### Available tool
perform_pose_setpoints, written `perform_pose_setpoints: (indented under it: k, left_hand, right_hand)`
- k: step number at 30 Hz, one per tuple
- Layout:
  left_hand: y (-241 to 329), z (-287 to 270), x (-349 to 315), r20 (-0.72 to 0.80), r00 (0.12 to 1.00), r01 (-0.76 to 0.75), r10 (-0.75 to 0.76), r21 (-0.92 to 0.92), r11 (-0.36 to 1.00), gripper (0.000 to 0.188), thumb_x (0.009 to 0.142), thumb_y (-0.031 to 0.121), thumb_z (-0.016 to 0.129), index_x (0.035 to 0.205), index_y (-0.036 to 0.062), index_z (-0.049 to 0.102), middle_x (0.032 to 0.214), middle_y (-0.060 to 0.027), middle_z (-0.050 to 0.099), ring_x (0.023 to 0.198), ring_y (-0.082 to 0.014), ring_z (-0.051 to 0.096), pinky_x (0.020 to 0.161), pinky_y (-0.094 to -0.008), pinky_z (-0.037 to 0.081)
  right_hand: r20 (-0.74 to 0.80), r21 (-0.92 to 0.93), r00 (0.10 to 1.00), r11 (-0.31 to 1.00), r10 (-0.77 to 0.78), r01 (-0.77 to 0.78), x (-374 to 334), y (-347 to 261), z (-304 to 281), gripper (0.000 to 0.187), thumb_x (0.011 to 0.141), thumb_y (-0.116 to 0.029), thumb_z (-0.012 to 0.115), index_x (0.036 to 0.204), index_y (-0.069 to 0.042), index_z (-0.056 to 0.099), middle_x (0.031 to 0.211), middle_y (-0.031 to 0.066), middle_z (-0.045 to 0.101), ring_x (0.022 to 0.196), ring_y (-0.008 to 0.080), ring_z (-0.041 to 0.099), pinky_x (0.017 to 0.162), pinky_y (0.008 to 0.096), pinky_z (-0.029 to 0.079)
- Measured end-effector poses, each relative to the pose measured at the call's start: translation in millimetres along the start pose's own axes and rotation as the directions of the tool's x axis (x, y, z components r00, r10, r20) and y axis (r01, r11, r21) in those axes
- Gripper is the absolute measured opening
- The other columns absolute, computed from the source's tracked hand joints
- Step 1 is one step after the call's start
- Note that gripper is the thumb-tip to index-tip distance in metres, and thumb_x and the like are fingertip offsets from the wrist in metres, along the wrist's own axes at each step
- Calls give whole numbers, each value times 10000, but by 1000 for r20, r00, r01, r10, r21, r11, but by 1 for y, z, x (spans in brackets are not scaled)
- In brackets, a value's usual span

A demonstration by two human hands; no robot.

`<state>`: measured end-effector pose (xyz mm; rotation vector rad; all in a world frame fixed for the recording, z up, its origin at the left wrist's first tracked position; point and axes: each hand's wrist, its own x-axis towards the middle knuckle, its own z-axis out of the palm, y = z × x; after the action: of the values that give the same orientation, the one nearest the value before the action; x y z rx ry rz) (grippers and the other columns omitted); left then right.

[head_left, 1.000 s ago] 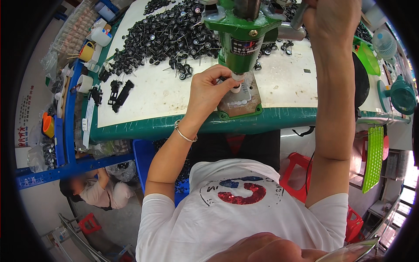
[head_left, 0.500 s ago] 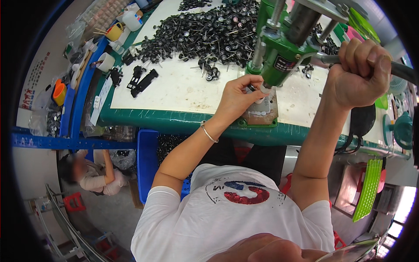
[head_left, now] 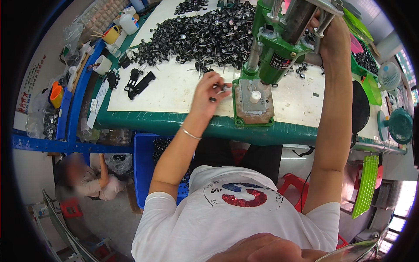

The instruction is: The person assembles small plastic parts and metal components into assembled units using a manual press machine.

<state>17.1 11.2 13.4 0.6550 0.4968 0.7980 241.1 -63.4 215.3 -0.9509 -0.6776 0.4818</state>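
A green hand press [head_left: 273, 48] stands on the white worktop [head_left: 174, 94], with a small white cylindrical fixture [head_left: 255, 96] on its grey base plate. My left hand [head_left: 210, 91] hovers just left of the base plate, fingers pinching a small black wheel-like part [head_left: 223, 87]. My right hand [head_left: 329, 32] is raised and closed around the press's lever beside the press head. A big heap of small black wheel parts with metal pins [head_left: 205, 37] lies behind my left hand.
Black plastic pieces [head_left: 139, 83] lie at the left of the worktop. Bottles and cups [head_left: 118, 26] crowd the far left edge. A blue bin [head_left: 146, 168] stands under the table. Another person [head_left: 85, 177] crouches at lower left. Green fans [head_left: 399, 124] stand at the right.
My left hand has drawn back from the fixture to the left, now holding a black part. My right hand has swung the lever back up from its lowered position.
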Motion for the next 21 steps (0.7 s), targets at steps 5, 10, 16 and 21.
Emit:
perform_pose_setpoints:
  k: [5, 10, 16, 21]
  left_hand:
    - [22, -38, 11, -85, 987, -62, 133, 567, 821, 133, 850, 152, 680, 928, 56, 631, 743, -22, 576, 621, -133, 595, 567, -279, 507]
    - [15, -49, 21, 217, 888, -271, 404, 959, 81, 158, 794, 125, 699, 923, 36, 679, 733, -62, 608, 592, -155, 577, 582, -278, 482]
    - [12, -43, 22, 331, 856, -370, 398, 929, 22, 202, 771, 146, 726, 923, 24, 677, 801, -57, 644, 600, -138, 586, 549, -263, 470]
    - [24, -24, -8, -17, 957, -175, 290, 763, 622, 175, 805, 180, 738, 847, 22, 676, 977, -49, 675, 617, -72, 607, 408, -182, 382]
  right_hand:
    - [85, -103, 982, 979, -170, 178, -1, 49, -93, 253, 921, -238, 563, 1031, -22, 635, 861, 14, 641, 749, 84, 582, 568, 250, 463]
    - [85, -737, 955, 663, 283, -131, -63, 122, -128, 161, 858, -143, 638, 1005, -82, 661, 840, 32, 652, 736, 91, 599, 565, 268, 469]
    - [257, -908, 955, 376, 148, 186, -96, 153, -127, 187, 848, -131, 654, 994, -17, 631, 954, 55, 637, 710, 116, 559, 639, 279, 463]
    - [222, -841, 958, 533, 181, 94, -97, 153, -137, 171, 818, -141, 670, 951, -39, 636, 851, 82, 626, 668, 203, 577, 656, 329, 482]
